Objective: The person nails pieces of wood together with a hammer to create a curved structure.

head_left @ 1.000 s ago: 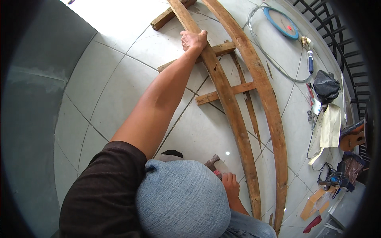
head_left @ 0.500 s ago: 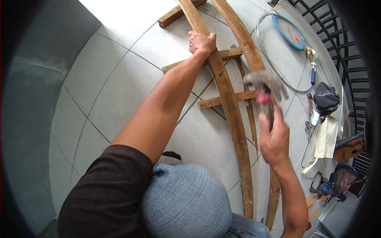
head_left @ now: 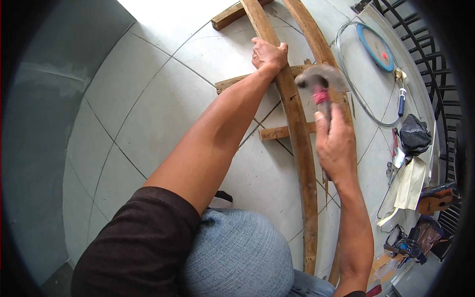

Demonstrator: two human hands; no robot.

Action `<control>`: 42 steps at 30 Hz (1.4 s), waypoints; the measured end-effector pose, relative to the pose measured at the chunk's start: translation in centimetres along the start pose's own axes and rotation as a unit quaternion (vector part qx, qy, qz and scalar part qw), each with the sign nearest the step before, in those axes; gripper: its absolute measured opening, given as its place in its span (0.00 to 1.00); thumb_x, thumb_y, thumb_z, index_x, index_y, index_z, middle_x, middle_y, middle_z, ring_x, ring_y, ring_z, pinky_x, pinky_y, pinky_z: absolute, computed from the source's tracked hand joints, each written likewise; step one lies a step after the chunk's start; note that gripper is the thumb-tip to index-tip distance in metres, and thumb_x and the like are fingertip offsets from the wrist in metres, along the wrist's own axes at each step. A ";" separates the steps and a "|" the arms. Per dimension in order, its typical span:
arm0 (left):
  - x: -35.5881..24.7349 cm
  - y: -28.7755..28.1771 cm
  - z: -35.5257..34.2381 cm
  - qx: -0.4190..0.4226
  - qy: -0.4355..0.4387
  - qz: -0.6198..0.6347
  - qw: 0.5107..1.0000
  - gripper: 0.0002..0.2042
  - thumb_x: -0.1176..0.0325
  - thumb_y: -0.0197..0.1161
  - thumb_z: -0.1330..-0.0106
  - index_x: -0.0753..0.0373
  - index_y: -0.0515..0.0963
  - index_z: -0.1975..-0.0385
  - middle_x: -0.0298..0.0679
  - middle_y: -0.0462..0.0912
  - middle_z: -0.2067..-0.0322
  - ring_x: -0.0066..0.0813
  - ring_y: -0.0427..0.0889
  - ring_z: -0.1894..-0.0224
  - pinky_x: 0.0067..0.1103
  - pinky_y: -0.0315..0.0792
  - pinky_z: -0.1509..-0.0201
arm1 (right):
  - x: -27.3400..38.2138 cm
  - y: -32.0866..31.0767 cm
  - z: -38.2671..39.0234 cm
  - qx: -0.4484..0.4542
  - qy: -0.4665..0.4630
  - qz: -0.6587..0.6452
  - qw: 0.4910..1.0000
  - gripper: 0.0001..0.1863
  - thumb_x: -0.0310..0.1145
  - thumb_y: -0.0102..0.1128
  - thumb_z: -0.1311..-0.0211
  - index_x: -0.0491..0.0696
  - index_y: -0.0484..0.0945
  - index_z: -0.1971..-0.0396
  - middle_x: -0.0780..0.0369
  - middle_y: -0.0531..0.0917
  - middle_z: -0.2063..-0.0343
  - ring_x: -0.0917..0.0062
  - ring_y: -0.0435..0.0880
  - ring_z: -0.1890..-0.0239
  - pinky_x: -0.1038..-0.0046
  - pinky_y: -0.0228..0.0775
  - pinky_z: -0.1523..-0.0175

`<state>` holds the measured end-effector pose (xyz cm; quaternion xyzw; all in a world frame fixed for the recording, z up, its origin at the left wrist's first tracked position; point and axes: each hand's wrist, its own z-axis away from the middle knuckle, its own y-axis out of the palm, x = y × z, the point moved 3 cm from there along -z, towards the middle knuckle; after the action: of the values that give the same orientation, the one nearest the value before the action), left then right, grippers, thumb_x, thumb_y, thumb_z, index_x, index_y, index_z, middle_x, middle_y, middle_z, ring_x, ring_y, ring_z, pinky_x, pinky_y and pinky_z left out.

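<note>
My left hand [head_left: 269, 53] grips a long wooden beam [head_left: 298, 133] near its far part, the arm stretched forward. In my right hand [head_left: 337, 144] is a claw hammer [head_left: 321, 89], held by its handle with the head raised, a red band below the head. Its head is blurred by motion. A second long beam [head_left: 316, 34] runs to the right of the first, partly hidden by the hammer and my right arm. Short wooden crosspieces, one nearer [head_left: 274, 133] and one farther [head_left: 228, 84], lie across under the beams. A nail-like bit sticks out of the left beam.
Coiled wire [head_left: 341, 64] and a blue-rimmed disc [head_left: 381, 54] lie on the tiles at the right. A blue-handled tool [head_left: 402, 101], a black plastic bag [head_left: 414, 133] and a cream cloth [head_left: 409, 185] lie nearby. Black railings [head_left: 420, 47] edge the right; a grey wall [head_left: 44, 123] stands left.
The hammer and my right hand have shifted up and left toward the left beam. My left hand keeps its hold on the beam. The whole view has shifted slightly.
</note>
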<state>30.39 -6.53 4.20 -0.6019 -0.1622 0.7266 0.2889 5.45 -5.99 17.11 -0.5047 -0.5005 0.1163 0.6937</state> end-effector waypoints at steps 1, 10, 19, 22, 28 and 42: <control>0.0 0.0 0.2 0.007 -0.004 0.008 1.000 0.31 0.54 0.70 0.50 0.70 0.65 0.55 0.54 0.84 0.60 0.47 0.85 0.54 0.31 0.77 0.46 | 0.3 -0.6 0.1 -0.037 -0.018 -0.018 0.999 0.20 0.36 0.51 0.29 0.38 0.68 0.46 0.42 0.81 0.75 0.44 0.82 0.69 0.51 0.70 0.65; 0.3 1.0 0.1 0.008 0.009 0.007 1.000 0.32 0.53 0.70 0.49 0.71 0.64 0.54 0.55 0.84 0.59 0.48 0.84 0.53 0.30 0.77 0.45 | -1.2 1.0 0.4 -0.028 -0.044 0.039 0.998 0.13 0.34 0.51 0.29 0.39 0.69 0.54 0.43 0.80 0.74 0.44 0.81 0.69 0.51 0.71 0.66; -0.2 0.2 0.2 0.002 0.009 -0.004 1.000 0.31 0.54 0.70 0.49 0.70 0.64 0.55 0.53 0.84 0.60 0.48 0.85 0.54 0.31 0.77 0.46 | -1.8 2.1 0.8 0.028 0.004 0.047 0.999 0.18 0.35 0.52 0.30 0.38 0.68 0.48 0.40 0.80 0.73 0.43 0.81 0.69 0.49 0.71 0.66; -0.3 0.6 0.6 -0.002 0.011 0.002 1.000 0.31 0.53 0.70 0.50 0.70 0.64 0.56 0.53 0.84 0.61 0.48 0.85 0.54 0.31 0.77 0.46 | -1.6 0.8 0.2 -0.015 -0.021 0.010 1.000 0.17 0.35 0.51 0.30 0.38 0.68 0.49 0.39 0.80 0.75 0.43 0.81 0.69 0.49 0.70 0.66; 0.0 0.2 0.1 -0.006 0.014 -0.006 1.000 0.32 0.53 0.71 0.50 0.71 0.64 0.54 0.53 0.83 0.60 0.48 0.84 0.53 0.31 0.77 0.45 | -3.2 2.4 0.3 -0.013 -0.047 0.050 0.998 0.17 0.36 0.51 0.30 0.37 0.68 0.52 0.41 0.79 0.78 0.43 0.80 0.73 0.48 0.69 0.67; -0.5 -0.2 0.8 0.009 0.004 -0.003 1.000 0.33 0.52 0.71 0.49 0.71 0.65 0.54 0.54 0.83 0.58 0.47 0.84 0.52 0.30 0.76 0.45 | -1.2 0.8 0.8 -0.140 -0.098 -0.079 0.982 0.13 0.35 0.54 0.31 0.39 0.69 0.58 0.42 0.80 0.77 0.43 0.80 0.72 0.49 0.70 0.68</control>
<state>29.74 -6.64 4.86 -0.6017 -0.1560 0.7247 0.2974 4.57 -5.95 15.76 -0.5415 -0.6157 0.0388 0.5711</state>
